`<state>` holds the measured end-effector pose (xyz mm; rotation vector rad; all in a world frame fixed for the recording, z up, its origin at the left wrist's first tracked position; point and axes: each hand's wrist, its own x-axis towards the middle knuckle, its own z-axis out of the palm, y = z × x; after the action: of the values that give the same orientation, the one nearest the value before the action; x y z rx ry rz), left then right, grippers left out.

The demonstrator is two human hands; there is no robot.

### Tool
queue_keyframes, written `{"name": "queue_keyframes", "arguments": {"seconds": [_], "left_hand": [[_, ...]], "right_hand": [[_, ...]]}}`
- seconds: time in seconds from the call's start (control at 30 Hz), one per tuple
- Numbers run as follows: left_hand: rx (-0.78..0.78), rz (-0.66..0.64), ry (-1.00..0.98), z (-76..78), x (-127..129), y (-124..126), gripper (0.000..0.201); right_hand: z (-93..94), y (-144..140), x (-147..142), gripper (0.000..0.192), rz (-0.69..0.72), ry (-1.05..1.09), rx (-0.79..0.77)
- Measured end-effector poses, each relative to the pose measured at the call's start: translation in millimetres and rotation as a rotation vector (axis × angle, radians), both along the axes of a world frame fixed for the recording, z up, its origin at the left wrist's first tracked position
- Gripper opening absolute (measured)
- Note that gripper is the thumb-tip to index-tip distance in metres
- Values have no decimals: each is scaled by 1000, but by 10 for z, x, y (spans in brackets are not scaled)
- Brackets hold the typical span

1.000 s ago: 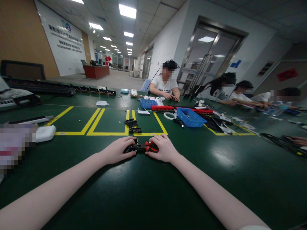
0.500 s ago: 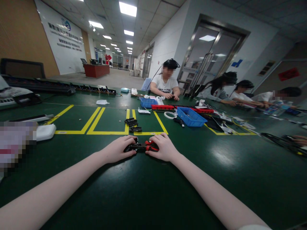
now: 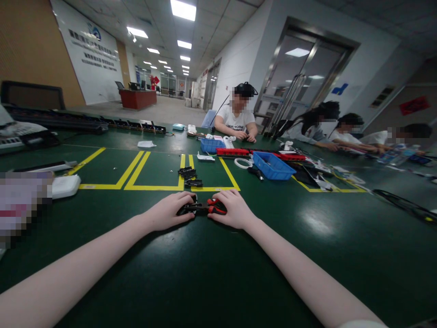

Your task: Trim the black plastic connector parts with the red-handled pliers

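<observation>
My right hand (image 3: 231, 208) is closed round the red-and-black handles of a pair of pliers (image 3: 203, 208), whose jaws point left. My left hand (image 3: 174, 210) is closed on a small black part (image 3: 186, 209), mostly hidden by the fingers. The jaws meet this part at the left fingertips; whether they grip it I cannot tell. Just beyond my hands, a small pile of similar-looking black parts (image 3: 188, 173) lies across the yellow tape lines on the green table (image 3: 191, 278).
Two blue bins (image 3: 273, 166) (image 3: 211, 145), a white tape roll (image 3: 243, 163) and red strips (image 3: 234, 152) lie farther back. A white box (image 3: 66, 187) sits at left. One person (image 3: 236, 118) sits opposite; several others work at right. Black cables (image 3: 403, 205) lie at the right edge.
Both hands keep almost the same place and hold on the pliers and the black part. The view has shifted very slightly. At the far right, a hand near the cables is no longer visible.
</observation>
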<state>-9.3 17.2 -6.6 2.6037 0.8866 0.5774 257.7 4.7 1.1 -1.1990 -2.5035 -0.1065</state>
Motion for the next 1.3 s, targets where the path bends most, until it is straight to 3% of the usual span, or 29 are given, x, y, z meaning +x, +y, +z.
{"name": "queue_keyframes", "arguments": {"seconds": [0.37,0.83,1.3], "left_hand": [[10,0,-3,14,1,-9,22],[-2,-11,-3,3,-6,6,23],[2,-4,-22,-26,-8,23,25]], "right_hand": [[9,-5,-11,42,2,-17,23],[61,-11,-23,37,-16,-36,-80],[15,-45,-4,50,8,36,151]]}}
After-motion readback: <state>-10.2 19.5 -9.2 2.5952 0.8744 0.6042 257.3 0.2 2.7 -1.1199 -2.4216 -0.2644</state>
